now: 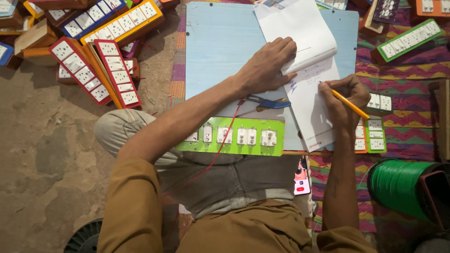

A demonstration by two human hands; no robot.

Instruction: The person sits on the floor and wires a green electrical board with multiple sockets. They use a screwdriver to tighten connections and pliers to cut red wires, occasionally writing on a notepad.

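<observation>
Nearest the body, a phone (302,180) is rested on the lap, just below the near edge of the light blue worktop (220,47), where it can be glanced at. Along that same near edge a green switch panel (234,137) is laid flat with its sockets up, and a red wire (220,150) is trailed from it towards the lap. Just beyond the panel, on the worktop, blue-handled pliers (267,103) are left within easy reach.

Farther onto the worktop, at its right half, a notebook (304,70) is spread open. The left hand (267,65) is pressed flat on it, fingers spread apart, so that the folded-back pages are kept down and the sheet is steadied. The right hand (344,96) is closed around a yellow pencil (349,104), its tip set on the lower page beside some written marks, in a writing grip.

Off the worktop's right edge, small green panels (375,133) lie on a patterned mat (408,103), and a spool of green wire (398,185) is stood nearer the body. Beyond the worktop's far left corner, red, yellow and blue switch boards (103,42) are heaped on the bare floor (42,154).
</observation>
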